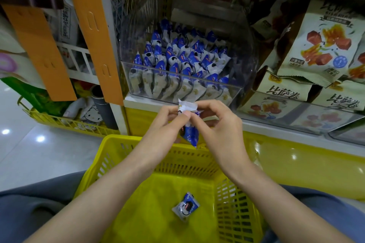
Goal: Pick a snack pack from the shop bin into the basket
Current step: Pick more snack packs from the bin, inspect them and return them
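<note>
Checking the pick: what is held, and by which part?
The left hand and right hand pinch a blue-and-white plastic snack pack by its crumpled white upper end; the blue end hangs over the yellow plastic basket.

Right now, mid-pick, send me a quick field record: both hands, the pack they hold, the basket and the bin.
left hand: pinches the top of the held snack pack
right hand: pinches the same top edge
held snack pack: blue and white, hangs above the basket's far rim, not yet inside
yellow basket: below the hands, open top
second pack: lies on the basket floor
clear bin: on the shelf behind the hands
binned packs: fill the bin, same blue-and-white wrapper
</note>
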`<state>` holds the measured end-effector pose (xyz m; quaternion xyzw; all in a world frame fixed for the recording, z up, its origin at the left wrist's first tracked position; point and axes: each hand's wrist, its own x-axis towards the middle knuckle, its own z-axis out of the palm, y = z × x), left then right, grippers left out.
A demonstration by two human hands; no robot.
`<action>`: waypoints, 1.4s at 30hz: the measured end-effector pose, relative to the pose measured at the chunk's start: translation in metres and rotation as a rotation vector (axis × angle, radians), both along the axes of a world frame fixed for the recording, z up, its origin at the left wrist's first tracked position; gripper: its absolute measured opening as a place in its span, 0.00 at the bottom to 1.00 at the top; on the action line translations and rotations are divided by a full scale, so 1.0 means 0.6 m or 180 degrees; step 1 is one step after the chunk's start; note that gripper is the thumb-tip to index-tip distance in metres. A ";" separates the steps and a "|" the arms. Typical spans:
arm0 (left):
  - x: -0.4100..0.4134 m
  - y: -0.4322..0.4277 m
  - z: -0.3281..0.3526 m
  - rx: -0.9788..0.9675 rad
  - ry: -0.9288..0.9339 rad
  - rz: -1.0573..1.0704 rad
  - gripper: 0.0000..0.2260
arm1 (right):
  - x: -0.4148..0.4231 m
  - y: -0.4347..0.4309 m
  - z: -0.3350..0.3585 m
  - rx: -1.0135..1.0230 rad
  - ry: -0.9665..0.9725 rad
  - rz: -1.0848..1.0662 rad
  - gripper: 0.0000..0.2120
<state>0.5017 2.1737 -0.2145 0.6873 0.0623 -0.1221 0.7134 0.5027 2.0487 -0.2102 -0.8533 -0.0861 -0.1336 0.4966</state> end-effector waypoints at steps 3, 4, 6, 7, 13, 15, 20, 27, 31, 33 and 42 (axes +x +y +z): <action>0.001 0.004 0.005 -0.0547 0.0175 -0.0134 0.13 | 0.005 0.003 0.000 0.0158 0.0284 0.0184 0.09; 0.002 0.007 0.006 -0.0612 0.0154 -0.0103 0.14 | 0.007 0.004 0.002 0.0286 0.0410 0.0271 0.10; 0.006 0.011 0.008 -0.0691 0.0074 -0.0058 0.15 | 0.009 0.005 0.006 0.0420 0.0515 0.0421 0.13; 0.007 0.012 0.008 -0.0698 0.0024 -0.0085 0.17 | 0.010 0.004 0.007 0.0420 0.0502 0.0471 0.13; 0.001 0.002 0.003 -0.0483 -0.0077 -0.0084 0.16 | 0.009 0.004 0.002 0.0173 0.0171 0.0484 0.09; 0.003 -0.001 -0.003 -0.0316 -0.0099 -0.0049 0.11 | 0.007 0.004 -0.004 -0.0159 -0.0003 0.0392 0.08; 0.006 -0.002 -0.018 0.0615 -0.0552 -0.0036 0.09 | 0.005 0.003 -0.012 -0.0597 -0.0089 0.0261 0.08; 0.014 0.006 -0.029 0.1412 -0.0851 -0.0318 0.11 | 0.006 -0.002 -0.011 -0.0911 0.0055 -0.0001 0.07; 0.017 0.005 -0.031 0.1129 -0.0636 -0.0301 0.10 | 0.011 -0.003 -0.013 -0.0650 0.0292 -0.0037 0.07; 0.018 0.002 -0.029 0.0668 -0.0444 -0.0163 0.10 | 0.013 -0.001 -0.017 -0.0512 0.0417 0.0031 0.08; 0.022 0.013 -0.024 0.0540 -0.0508 0.0166 0.14 | 0.007 -0.001 -0.021 -0.0416 0.0793 0.0422 0.08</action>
